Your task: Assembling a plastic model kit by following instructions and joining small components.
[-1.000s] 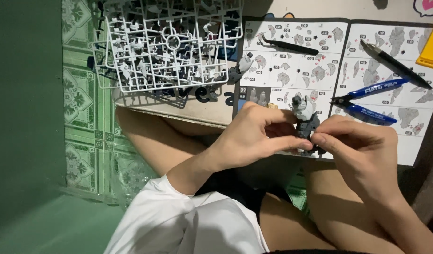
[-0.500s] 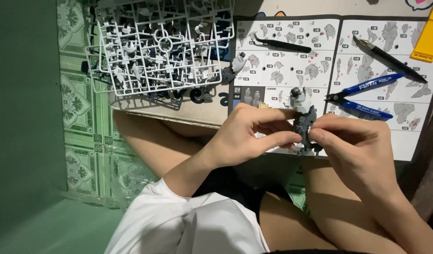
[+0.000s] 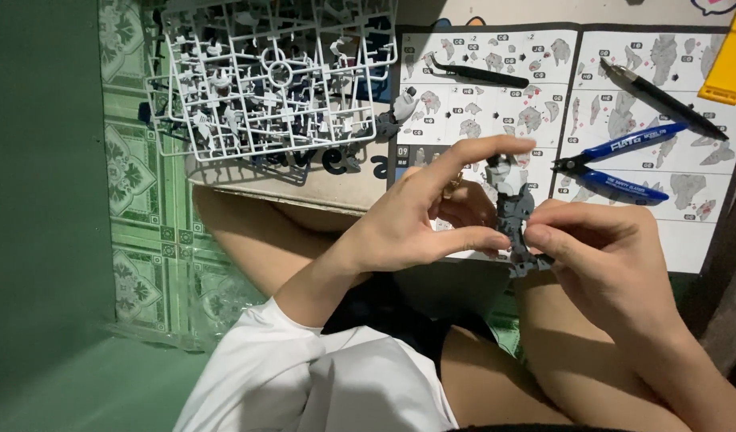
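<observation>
A white shirt (image 3: 320,384) and two bare legs were closest to the camera, well below the little gray model figure (image 3: 515,216). The figure was up in the air between both hands, over the lap and just in front of the table edge (image 3: 304,192).

The left hand (image 3: 416,220) was on the left side of the figure. Its thumb and one finger pinched the figure's middle, and its first finger stuck out straight over the figure's pale top. The right hand (image 3: 604,256) was on the right side of the figure. Its fingers were closed on the lower gray part.

Behind the figure lay a paper instruction sheet (image 3: 496,88) full of small pictures. Blue-handled cutters (image 3: 624,164) lay on the sheet, to the right of the figure. A long black tool (image 3: 664,100) lay farther back on the right. Black tweezers (image 3: 480,74) lay straight behind the figure. A yellow block (image 3: 732,60) sat far back on the right. White frames of plastic parts (image 3: 264,76) were stacked far back on the left.
</observation>
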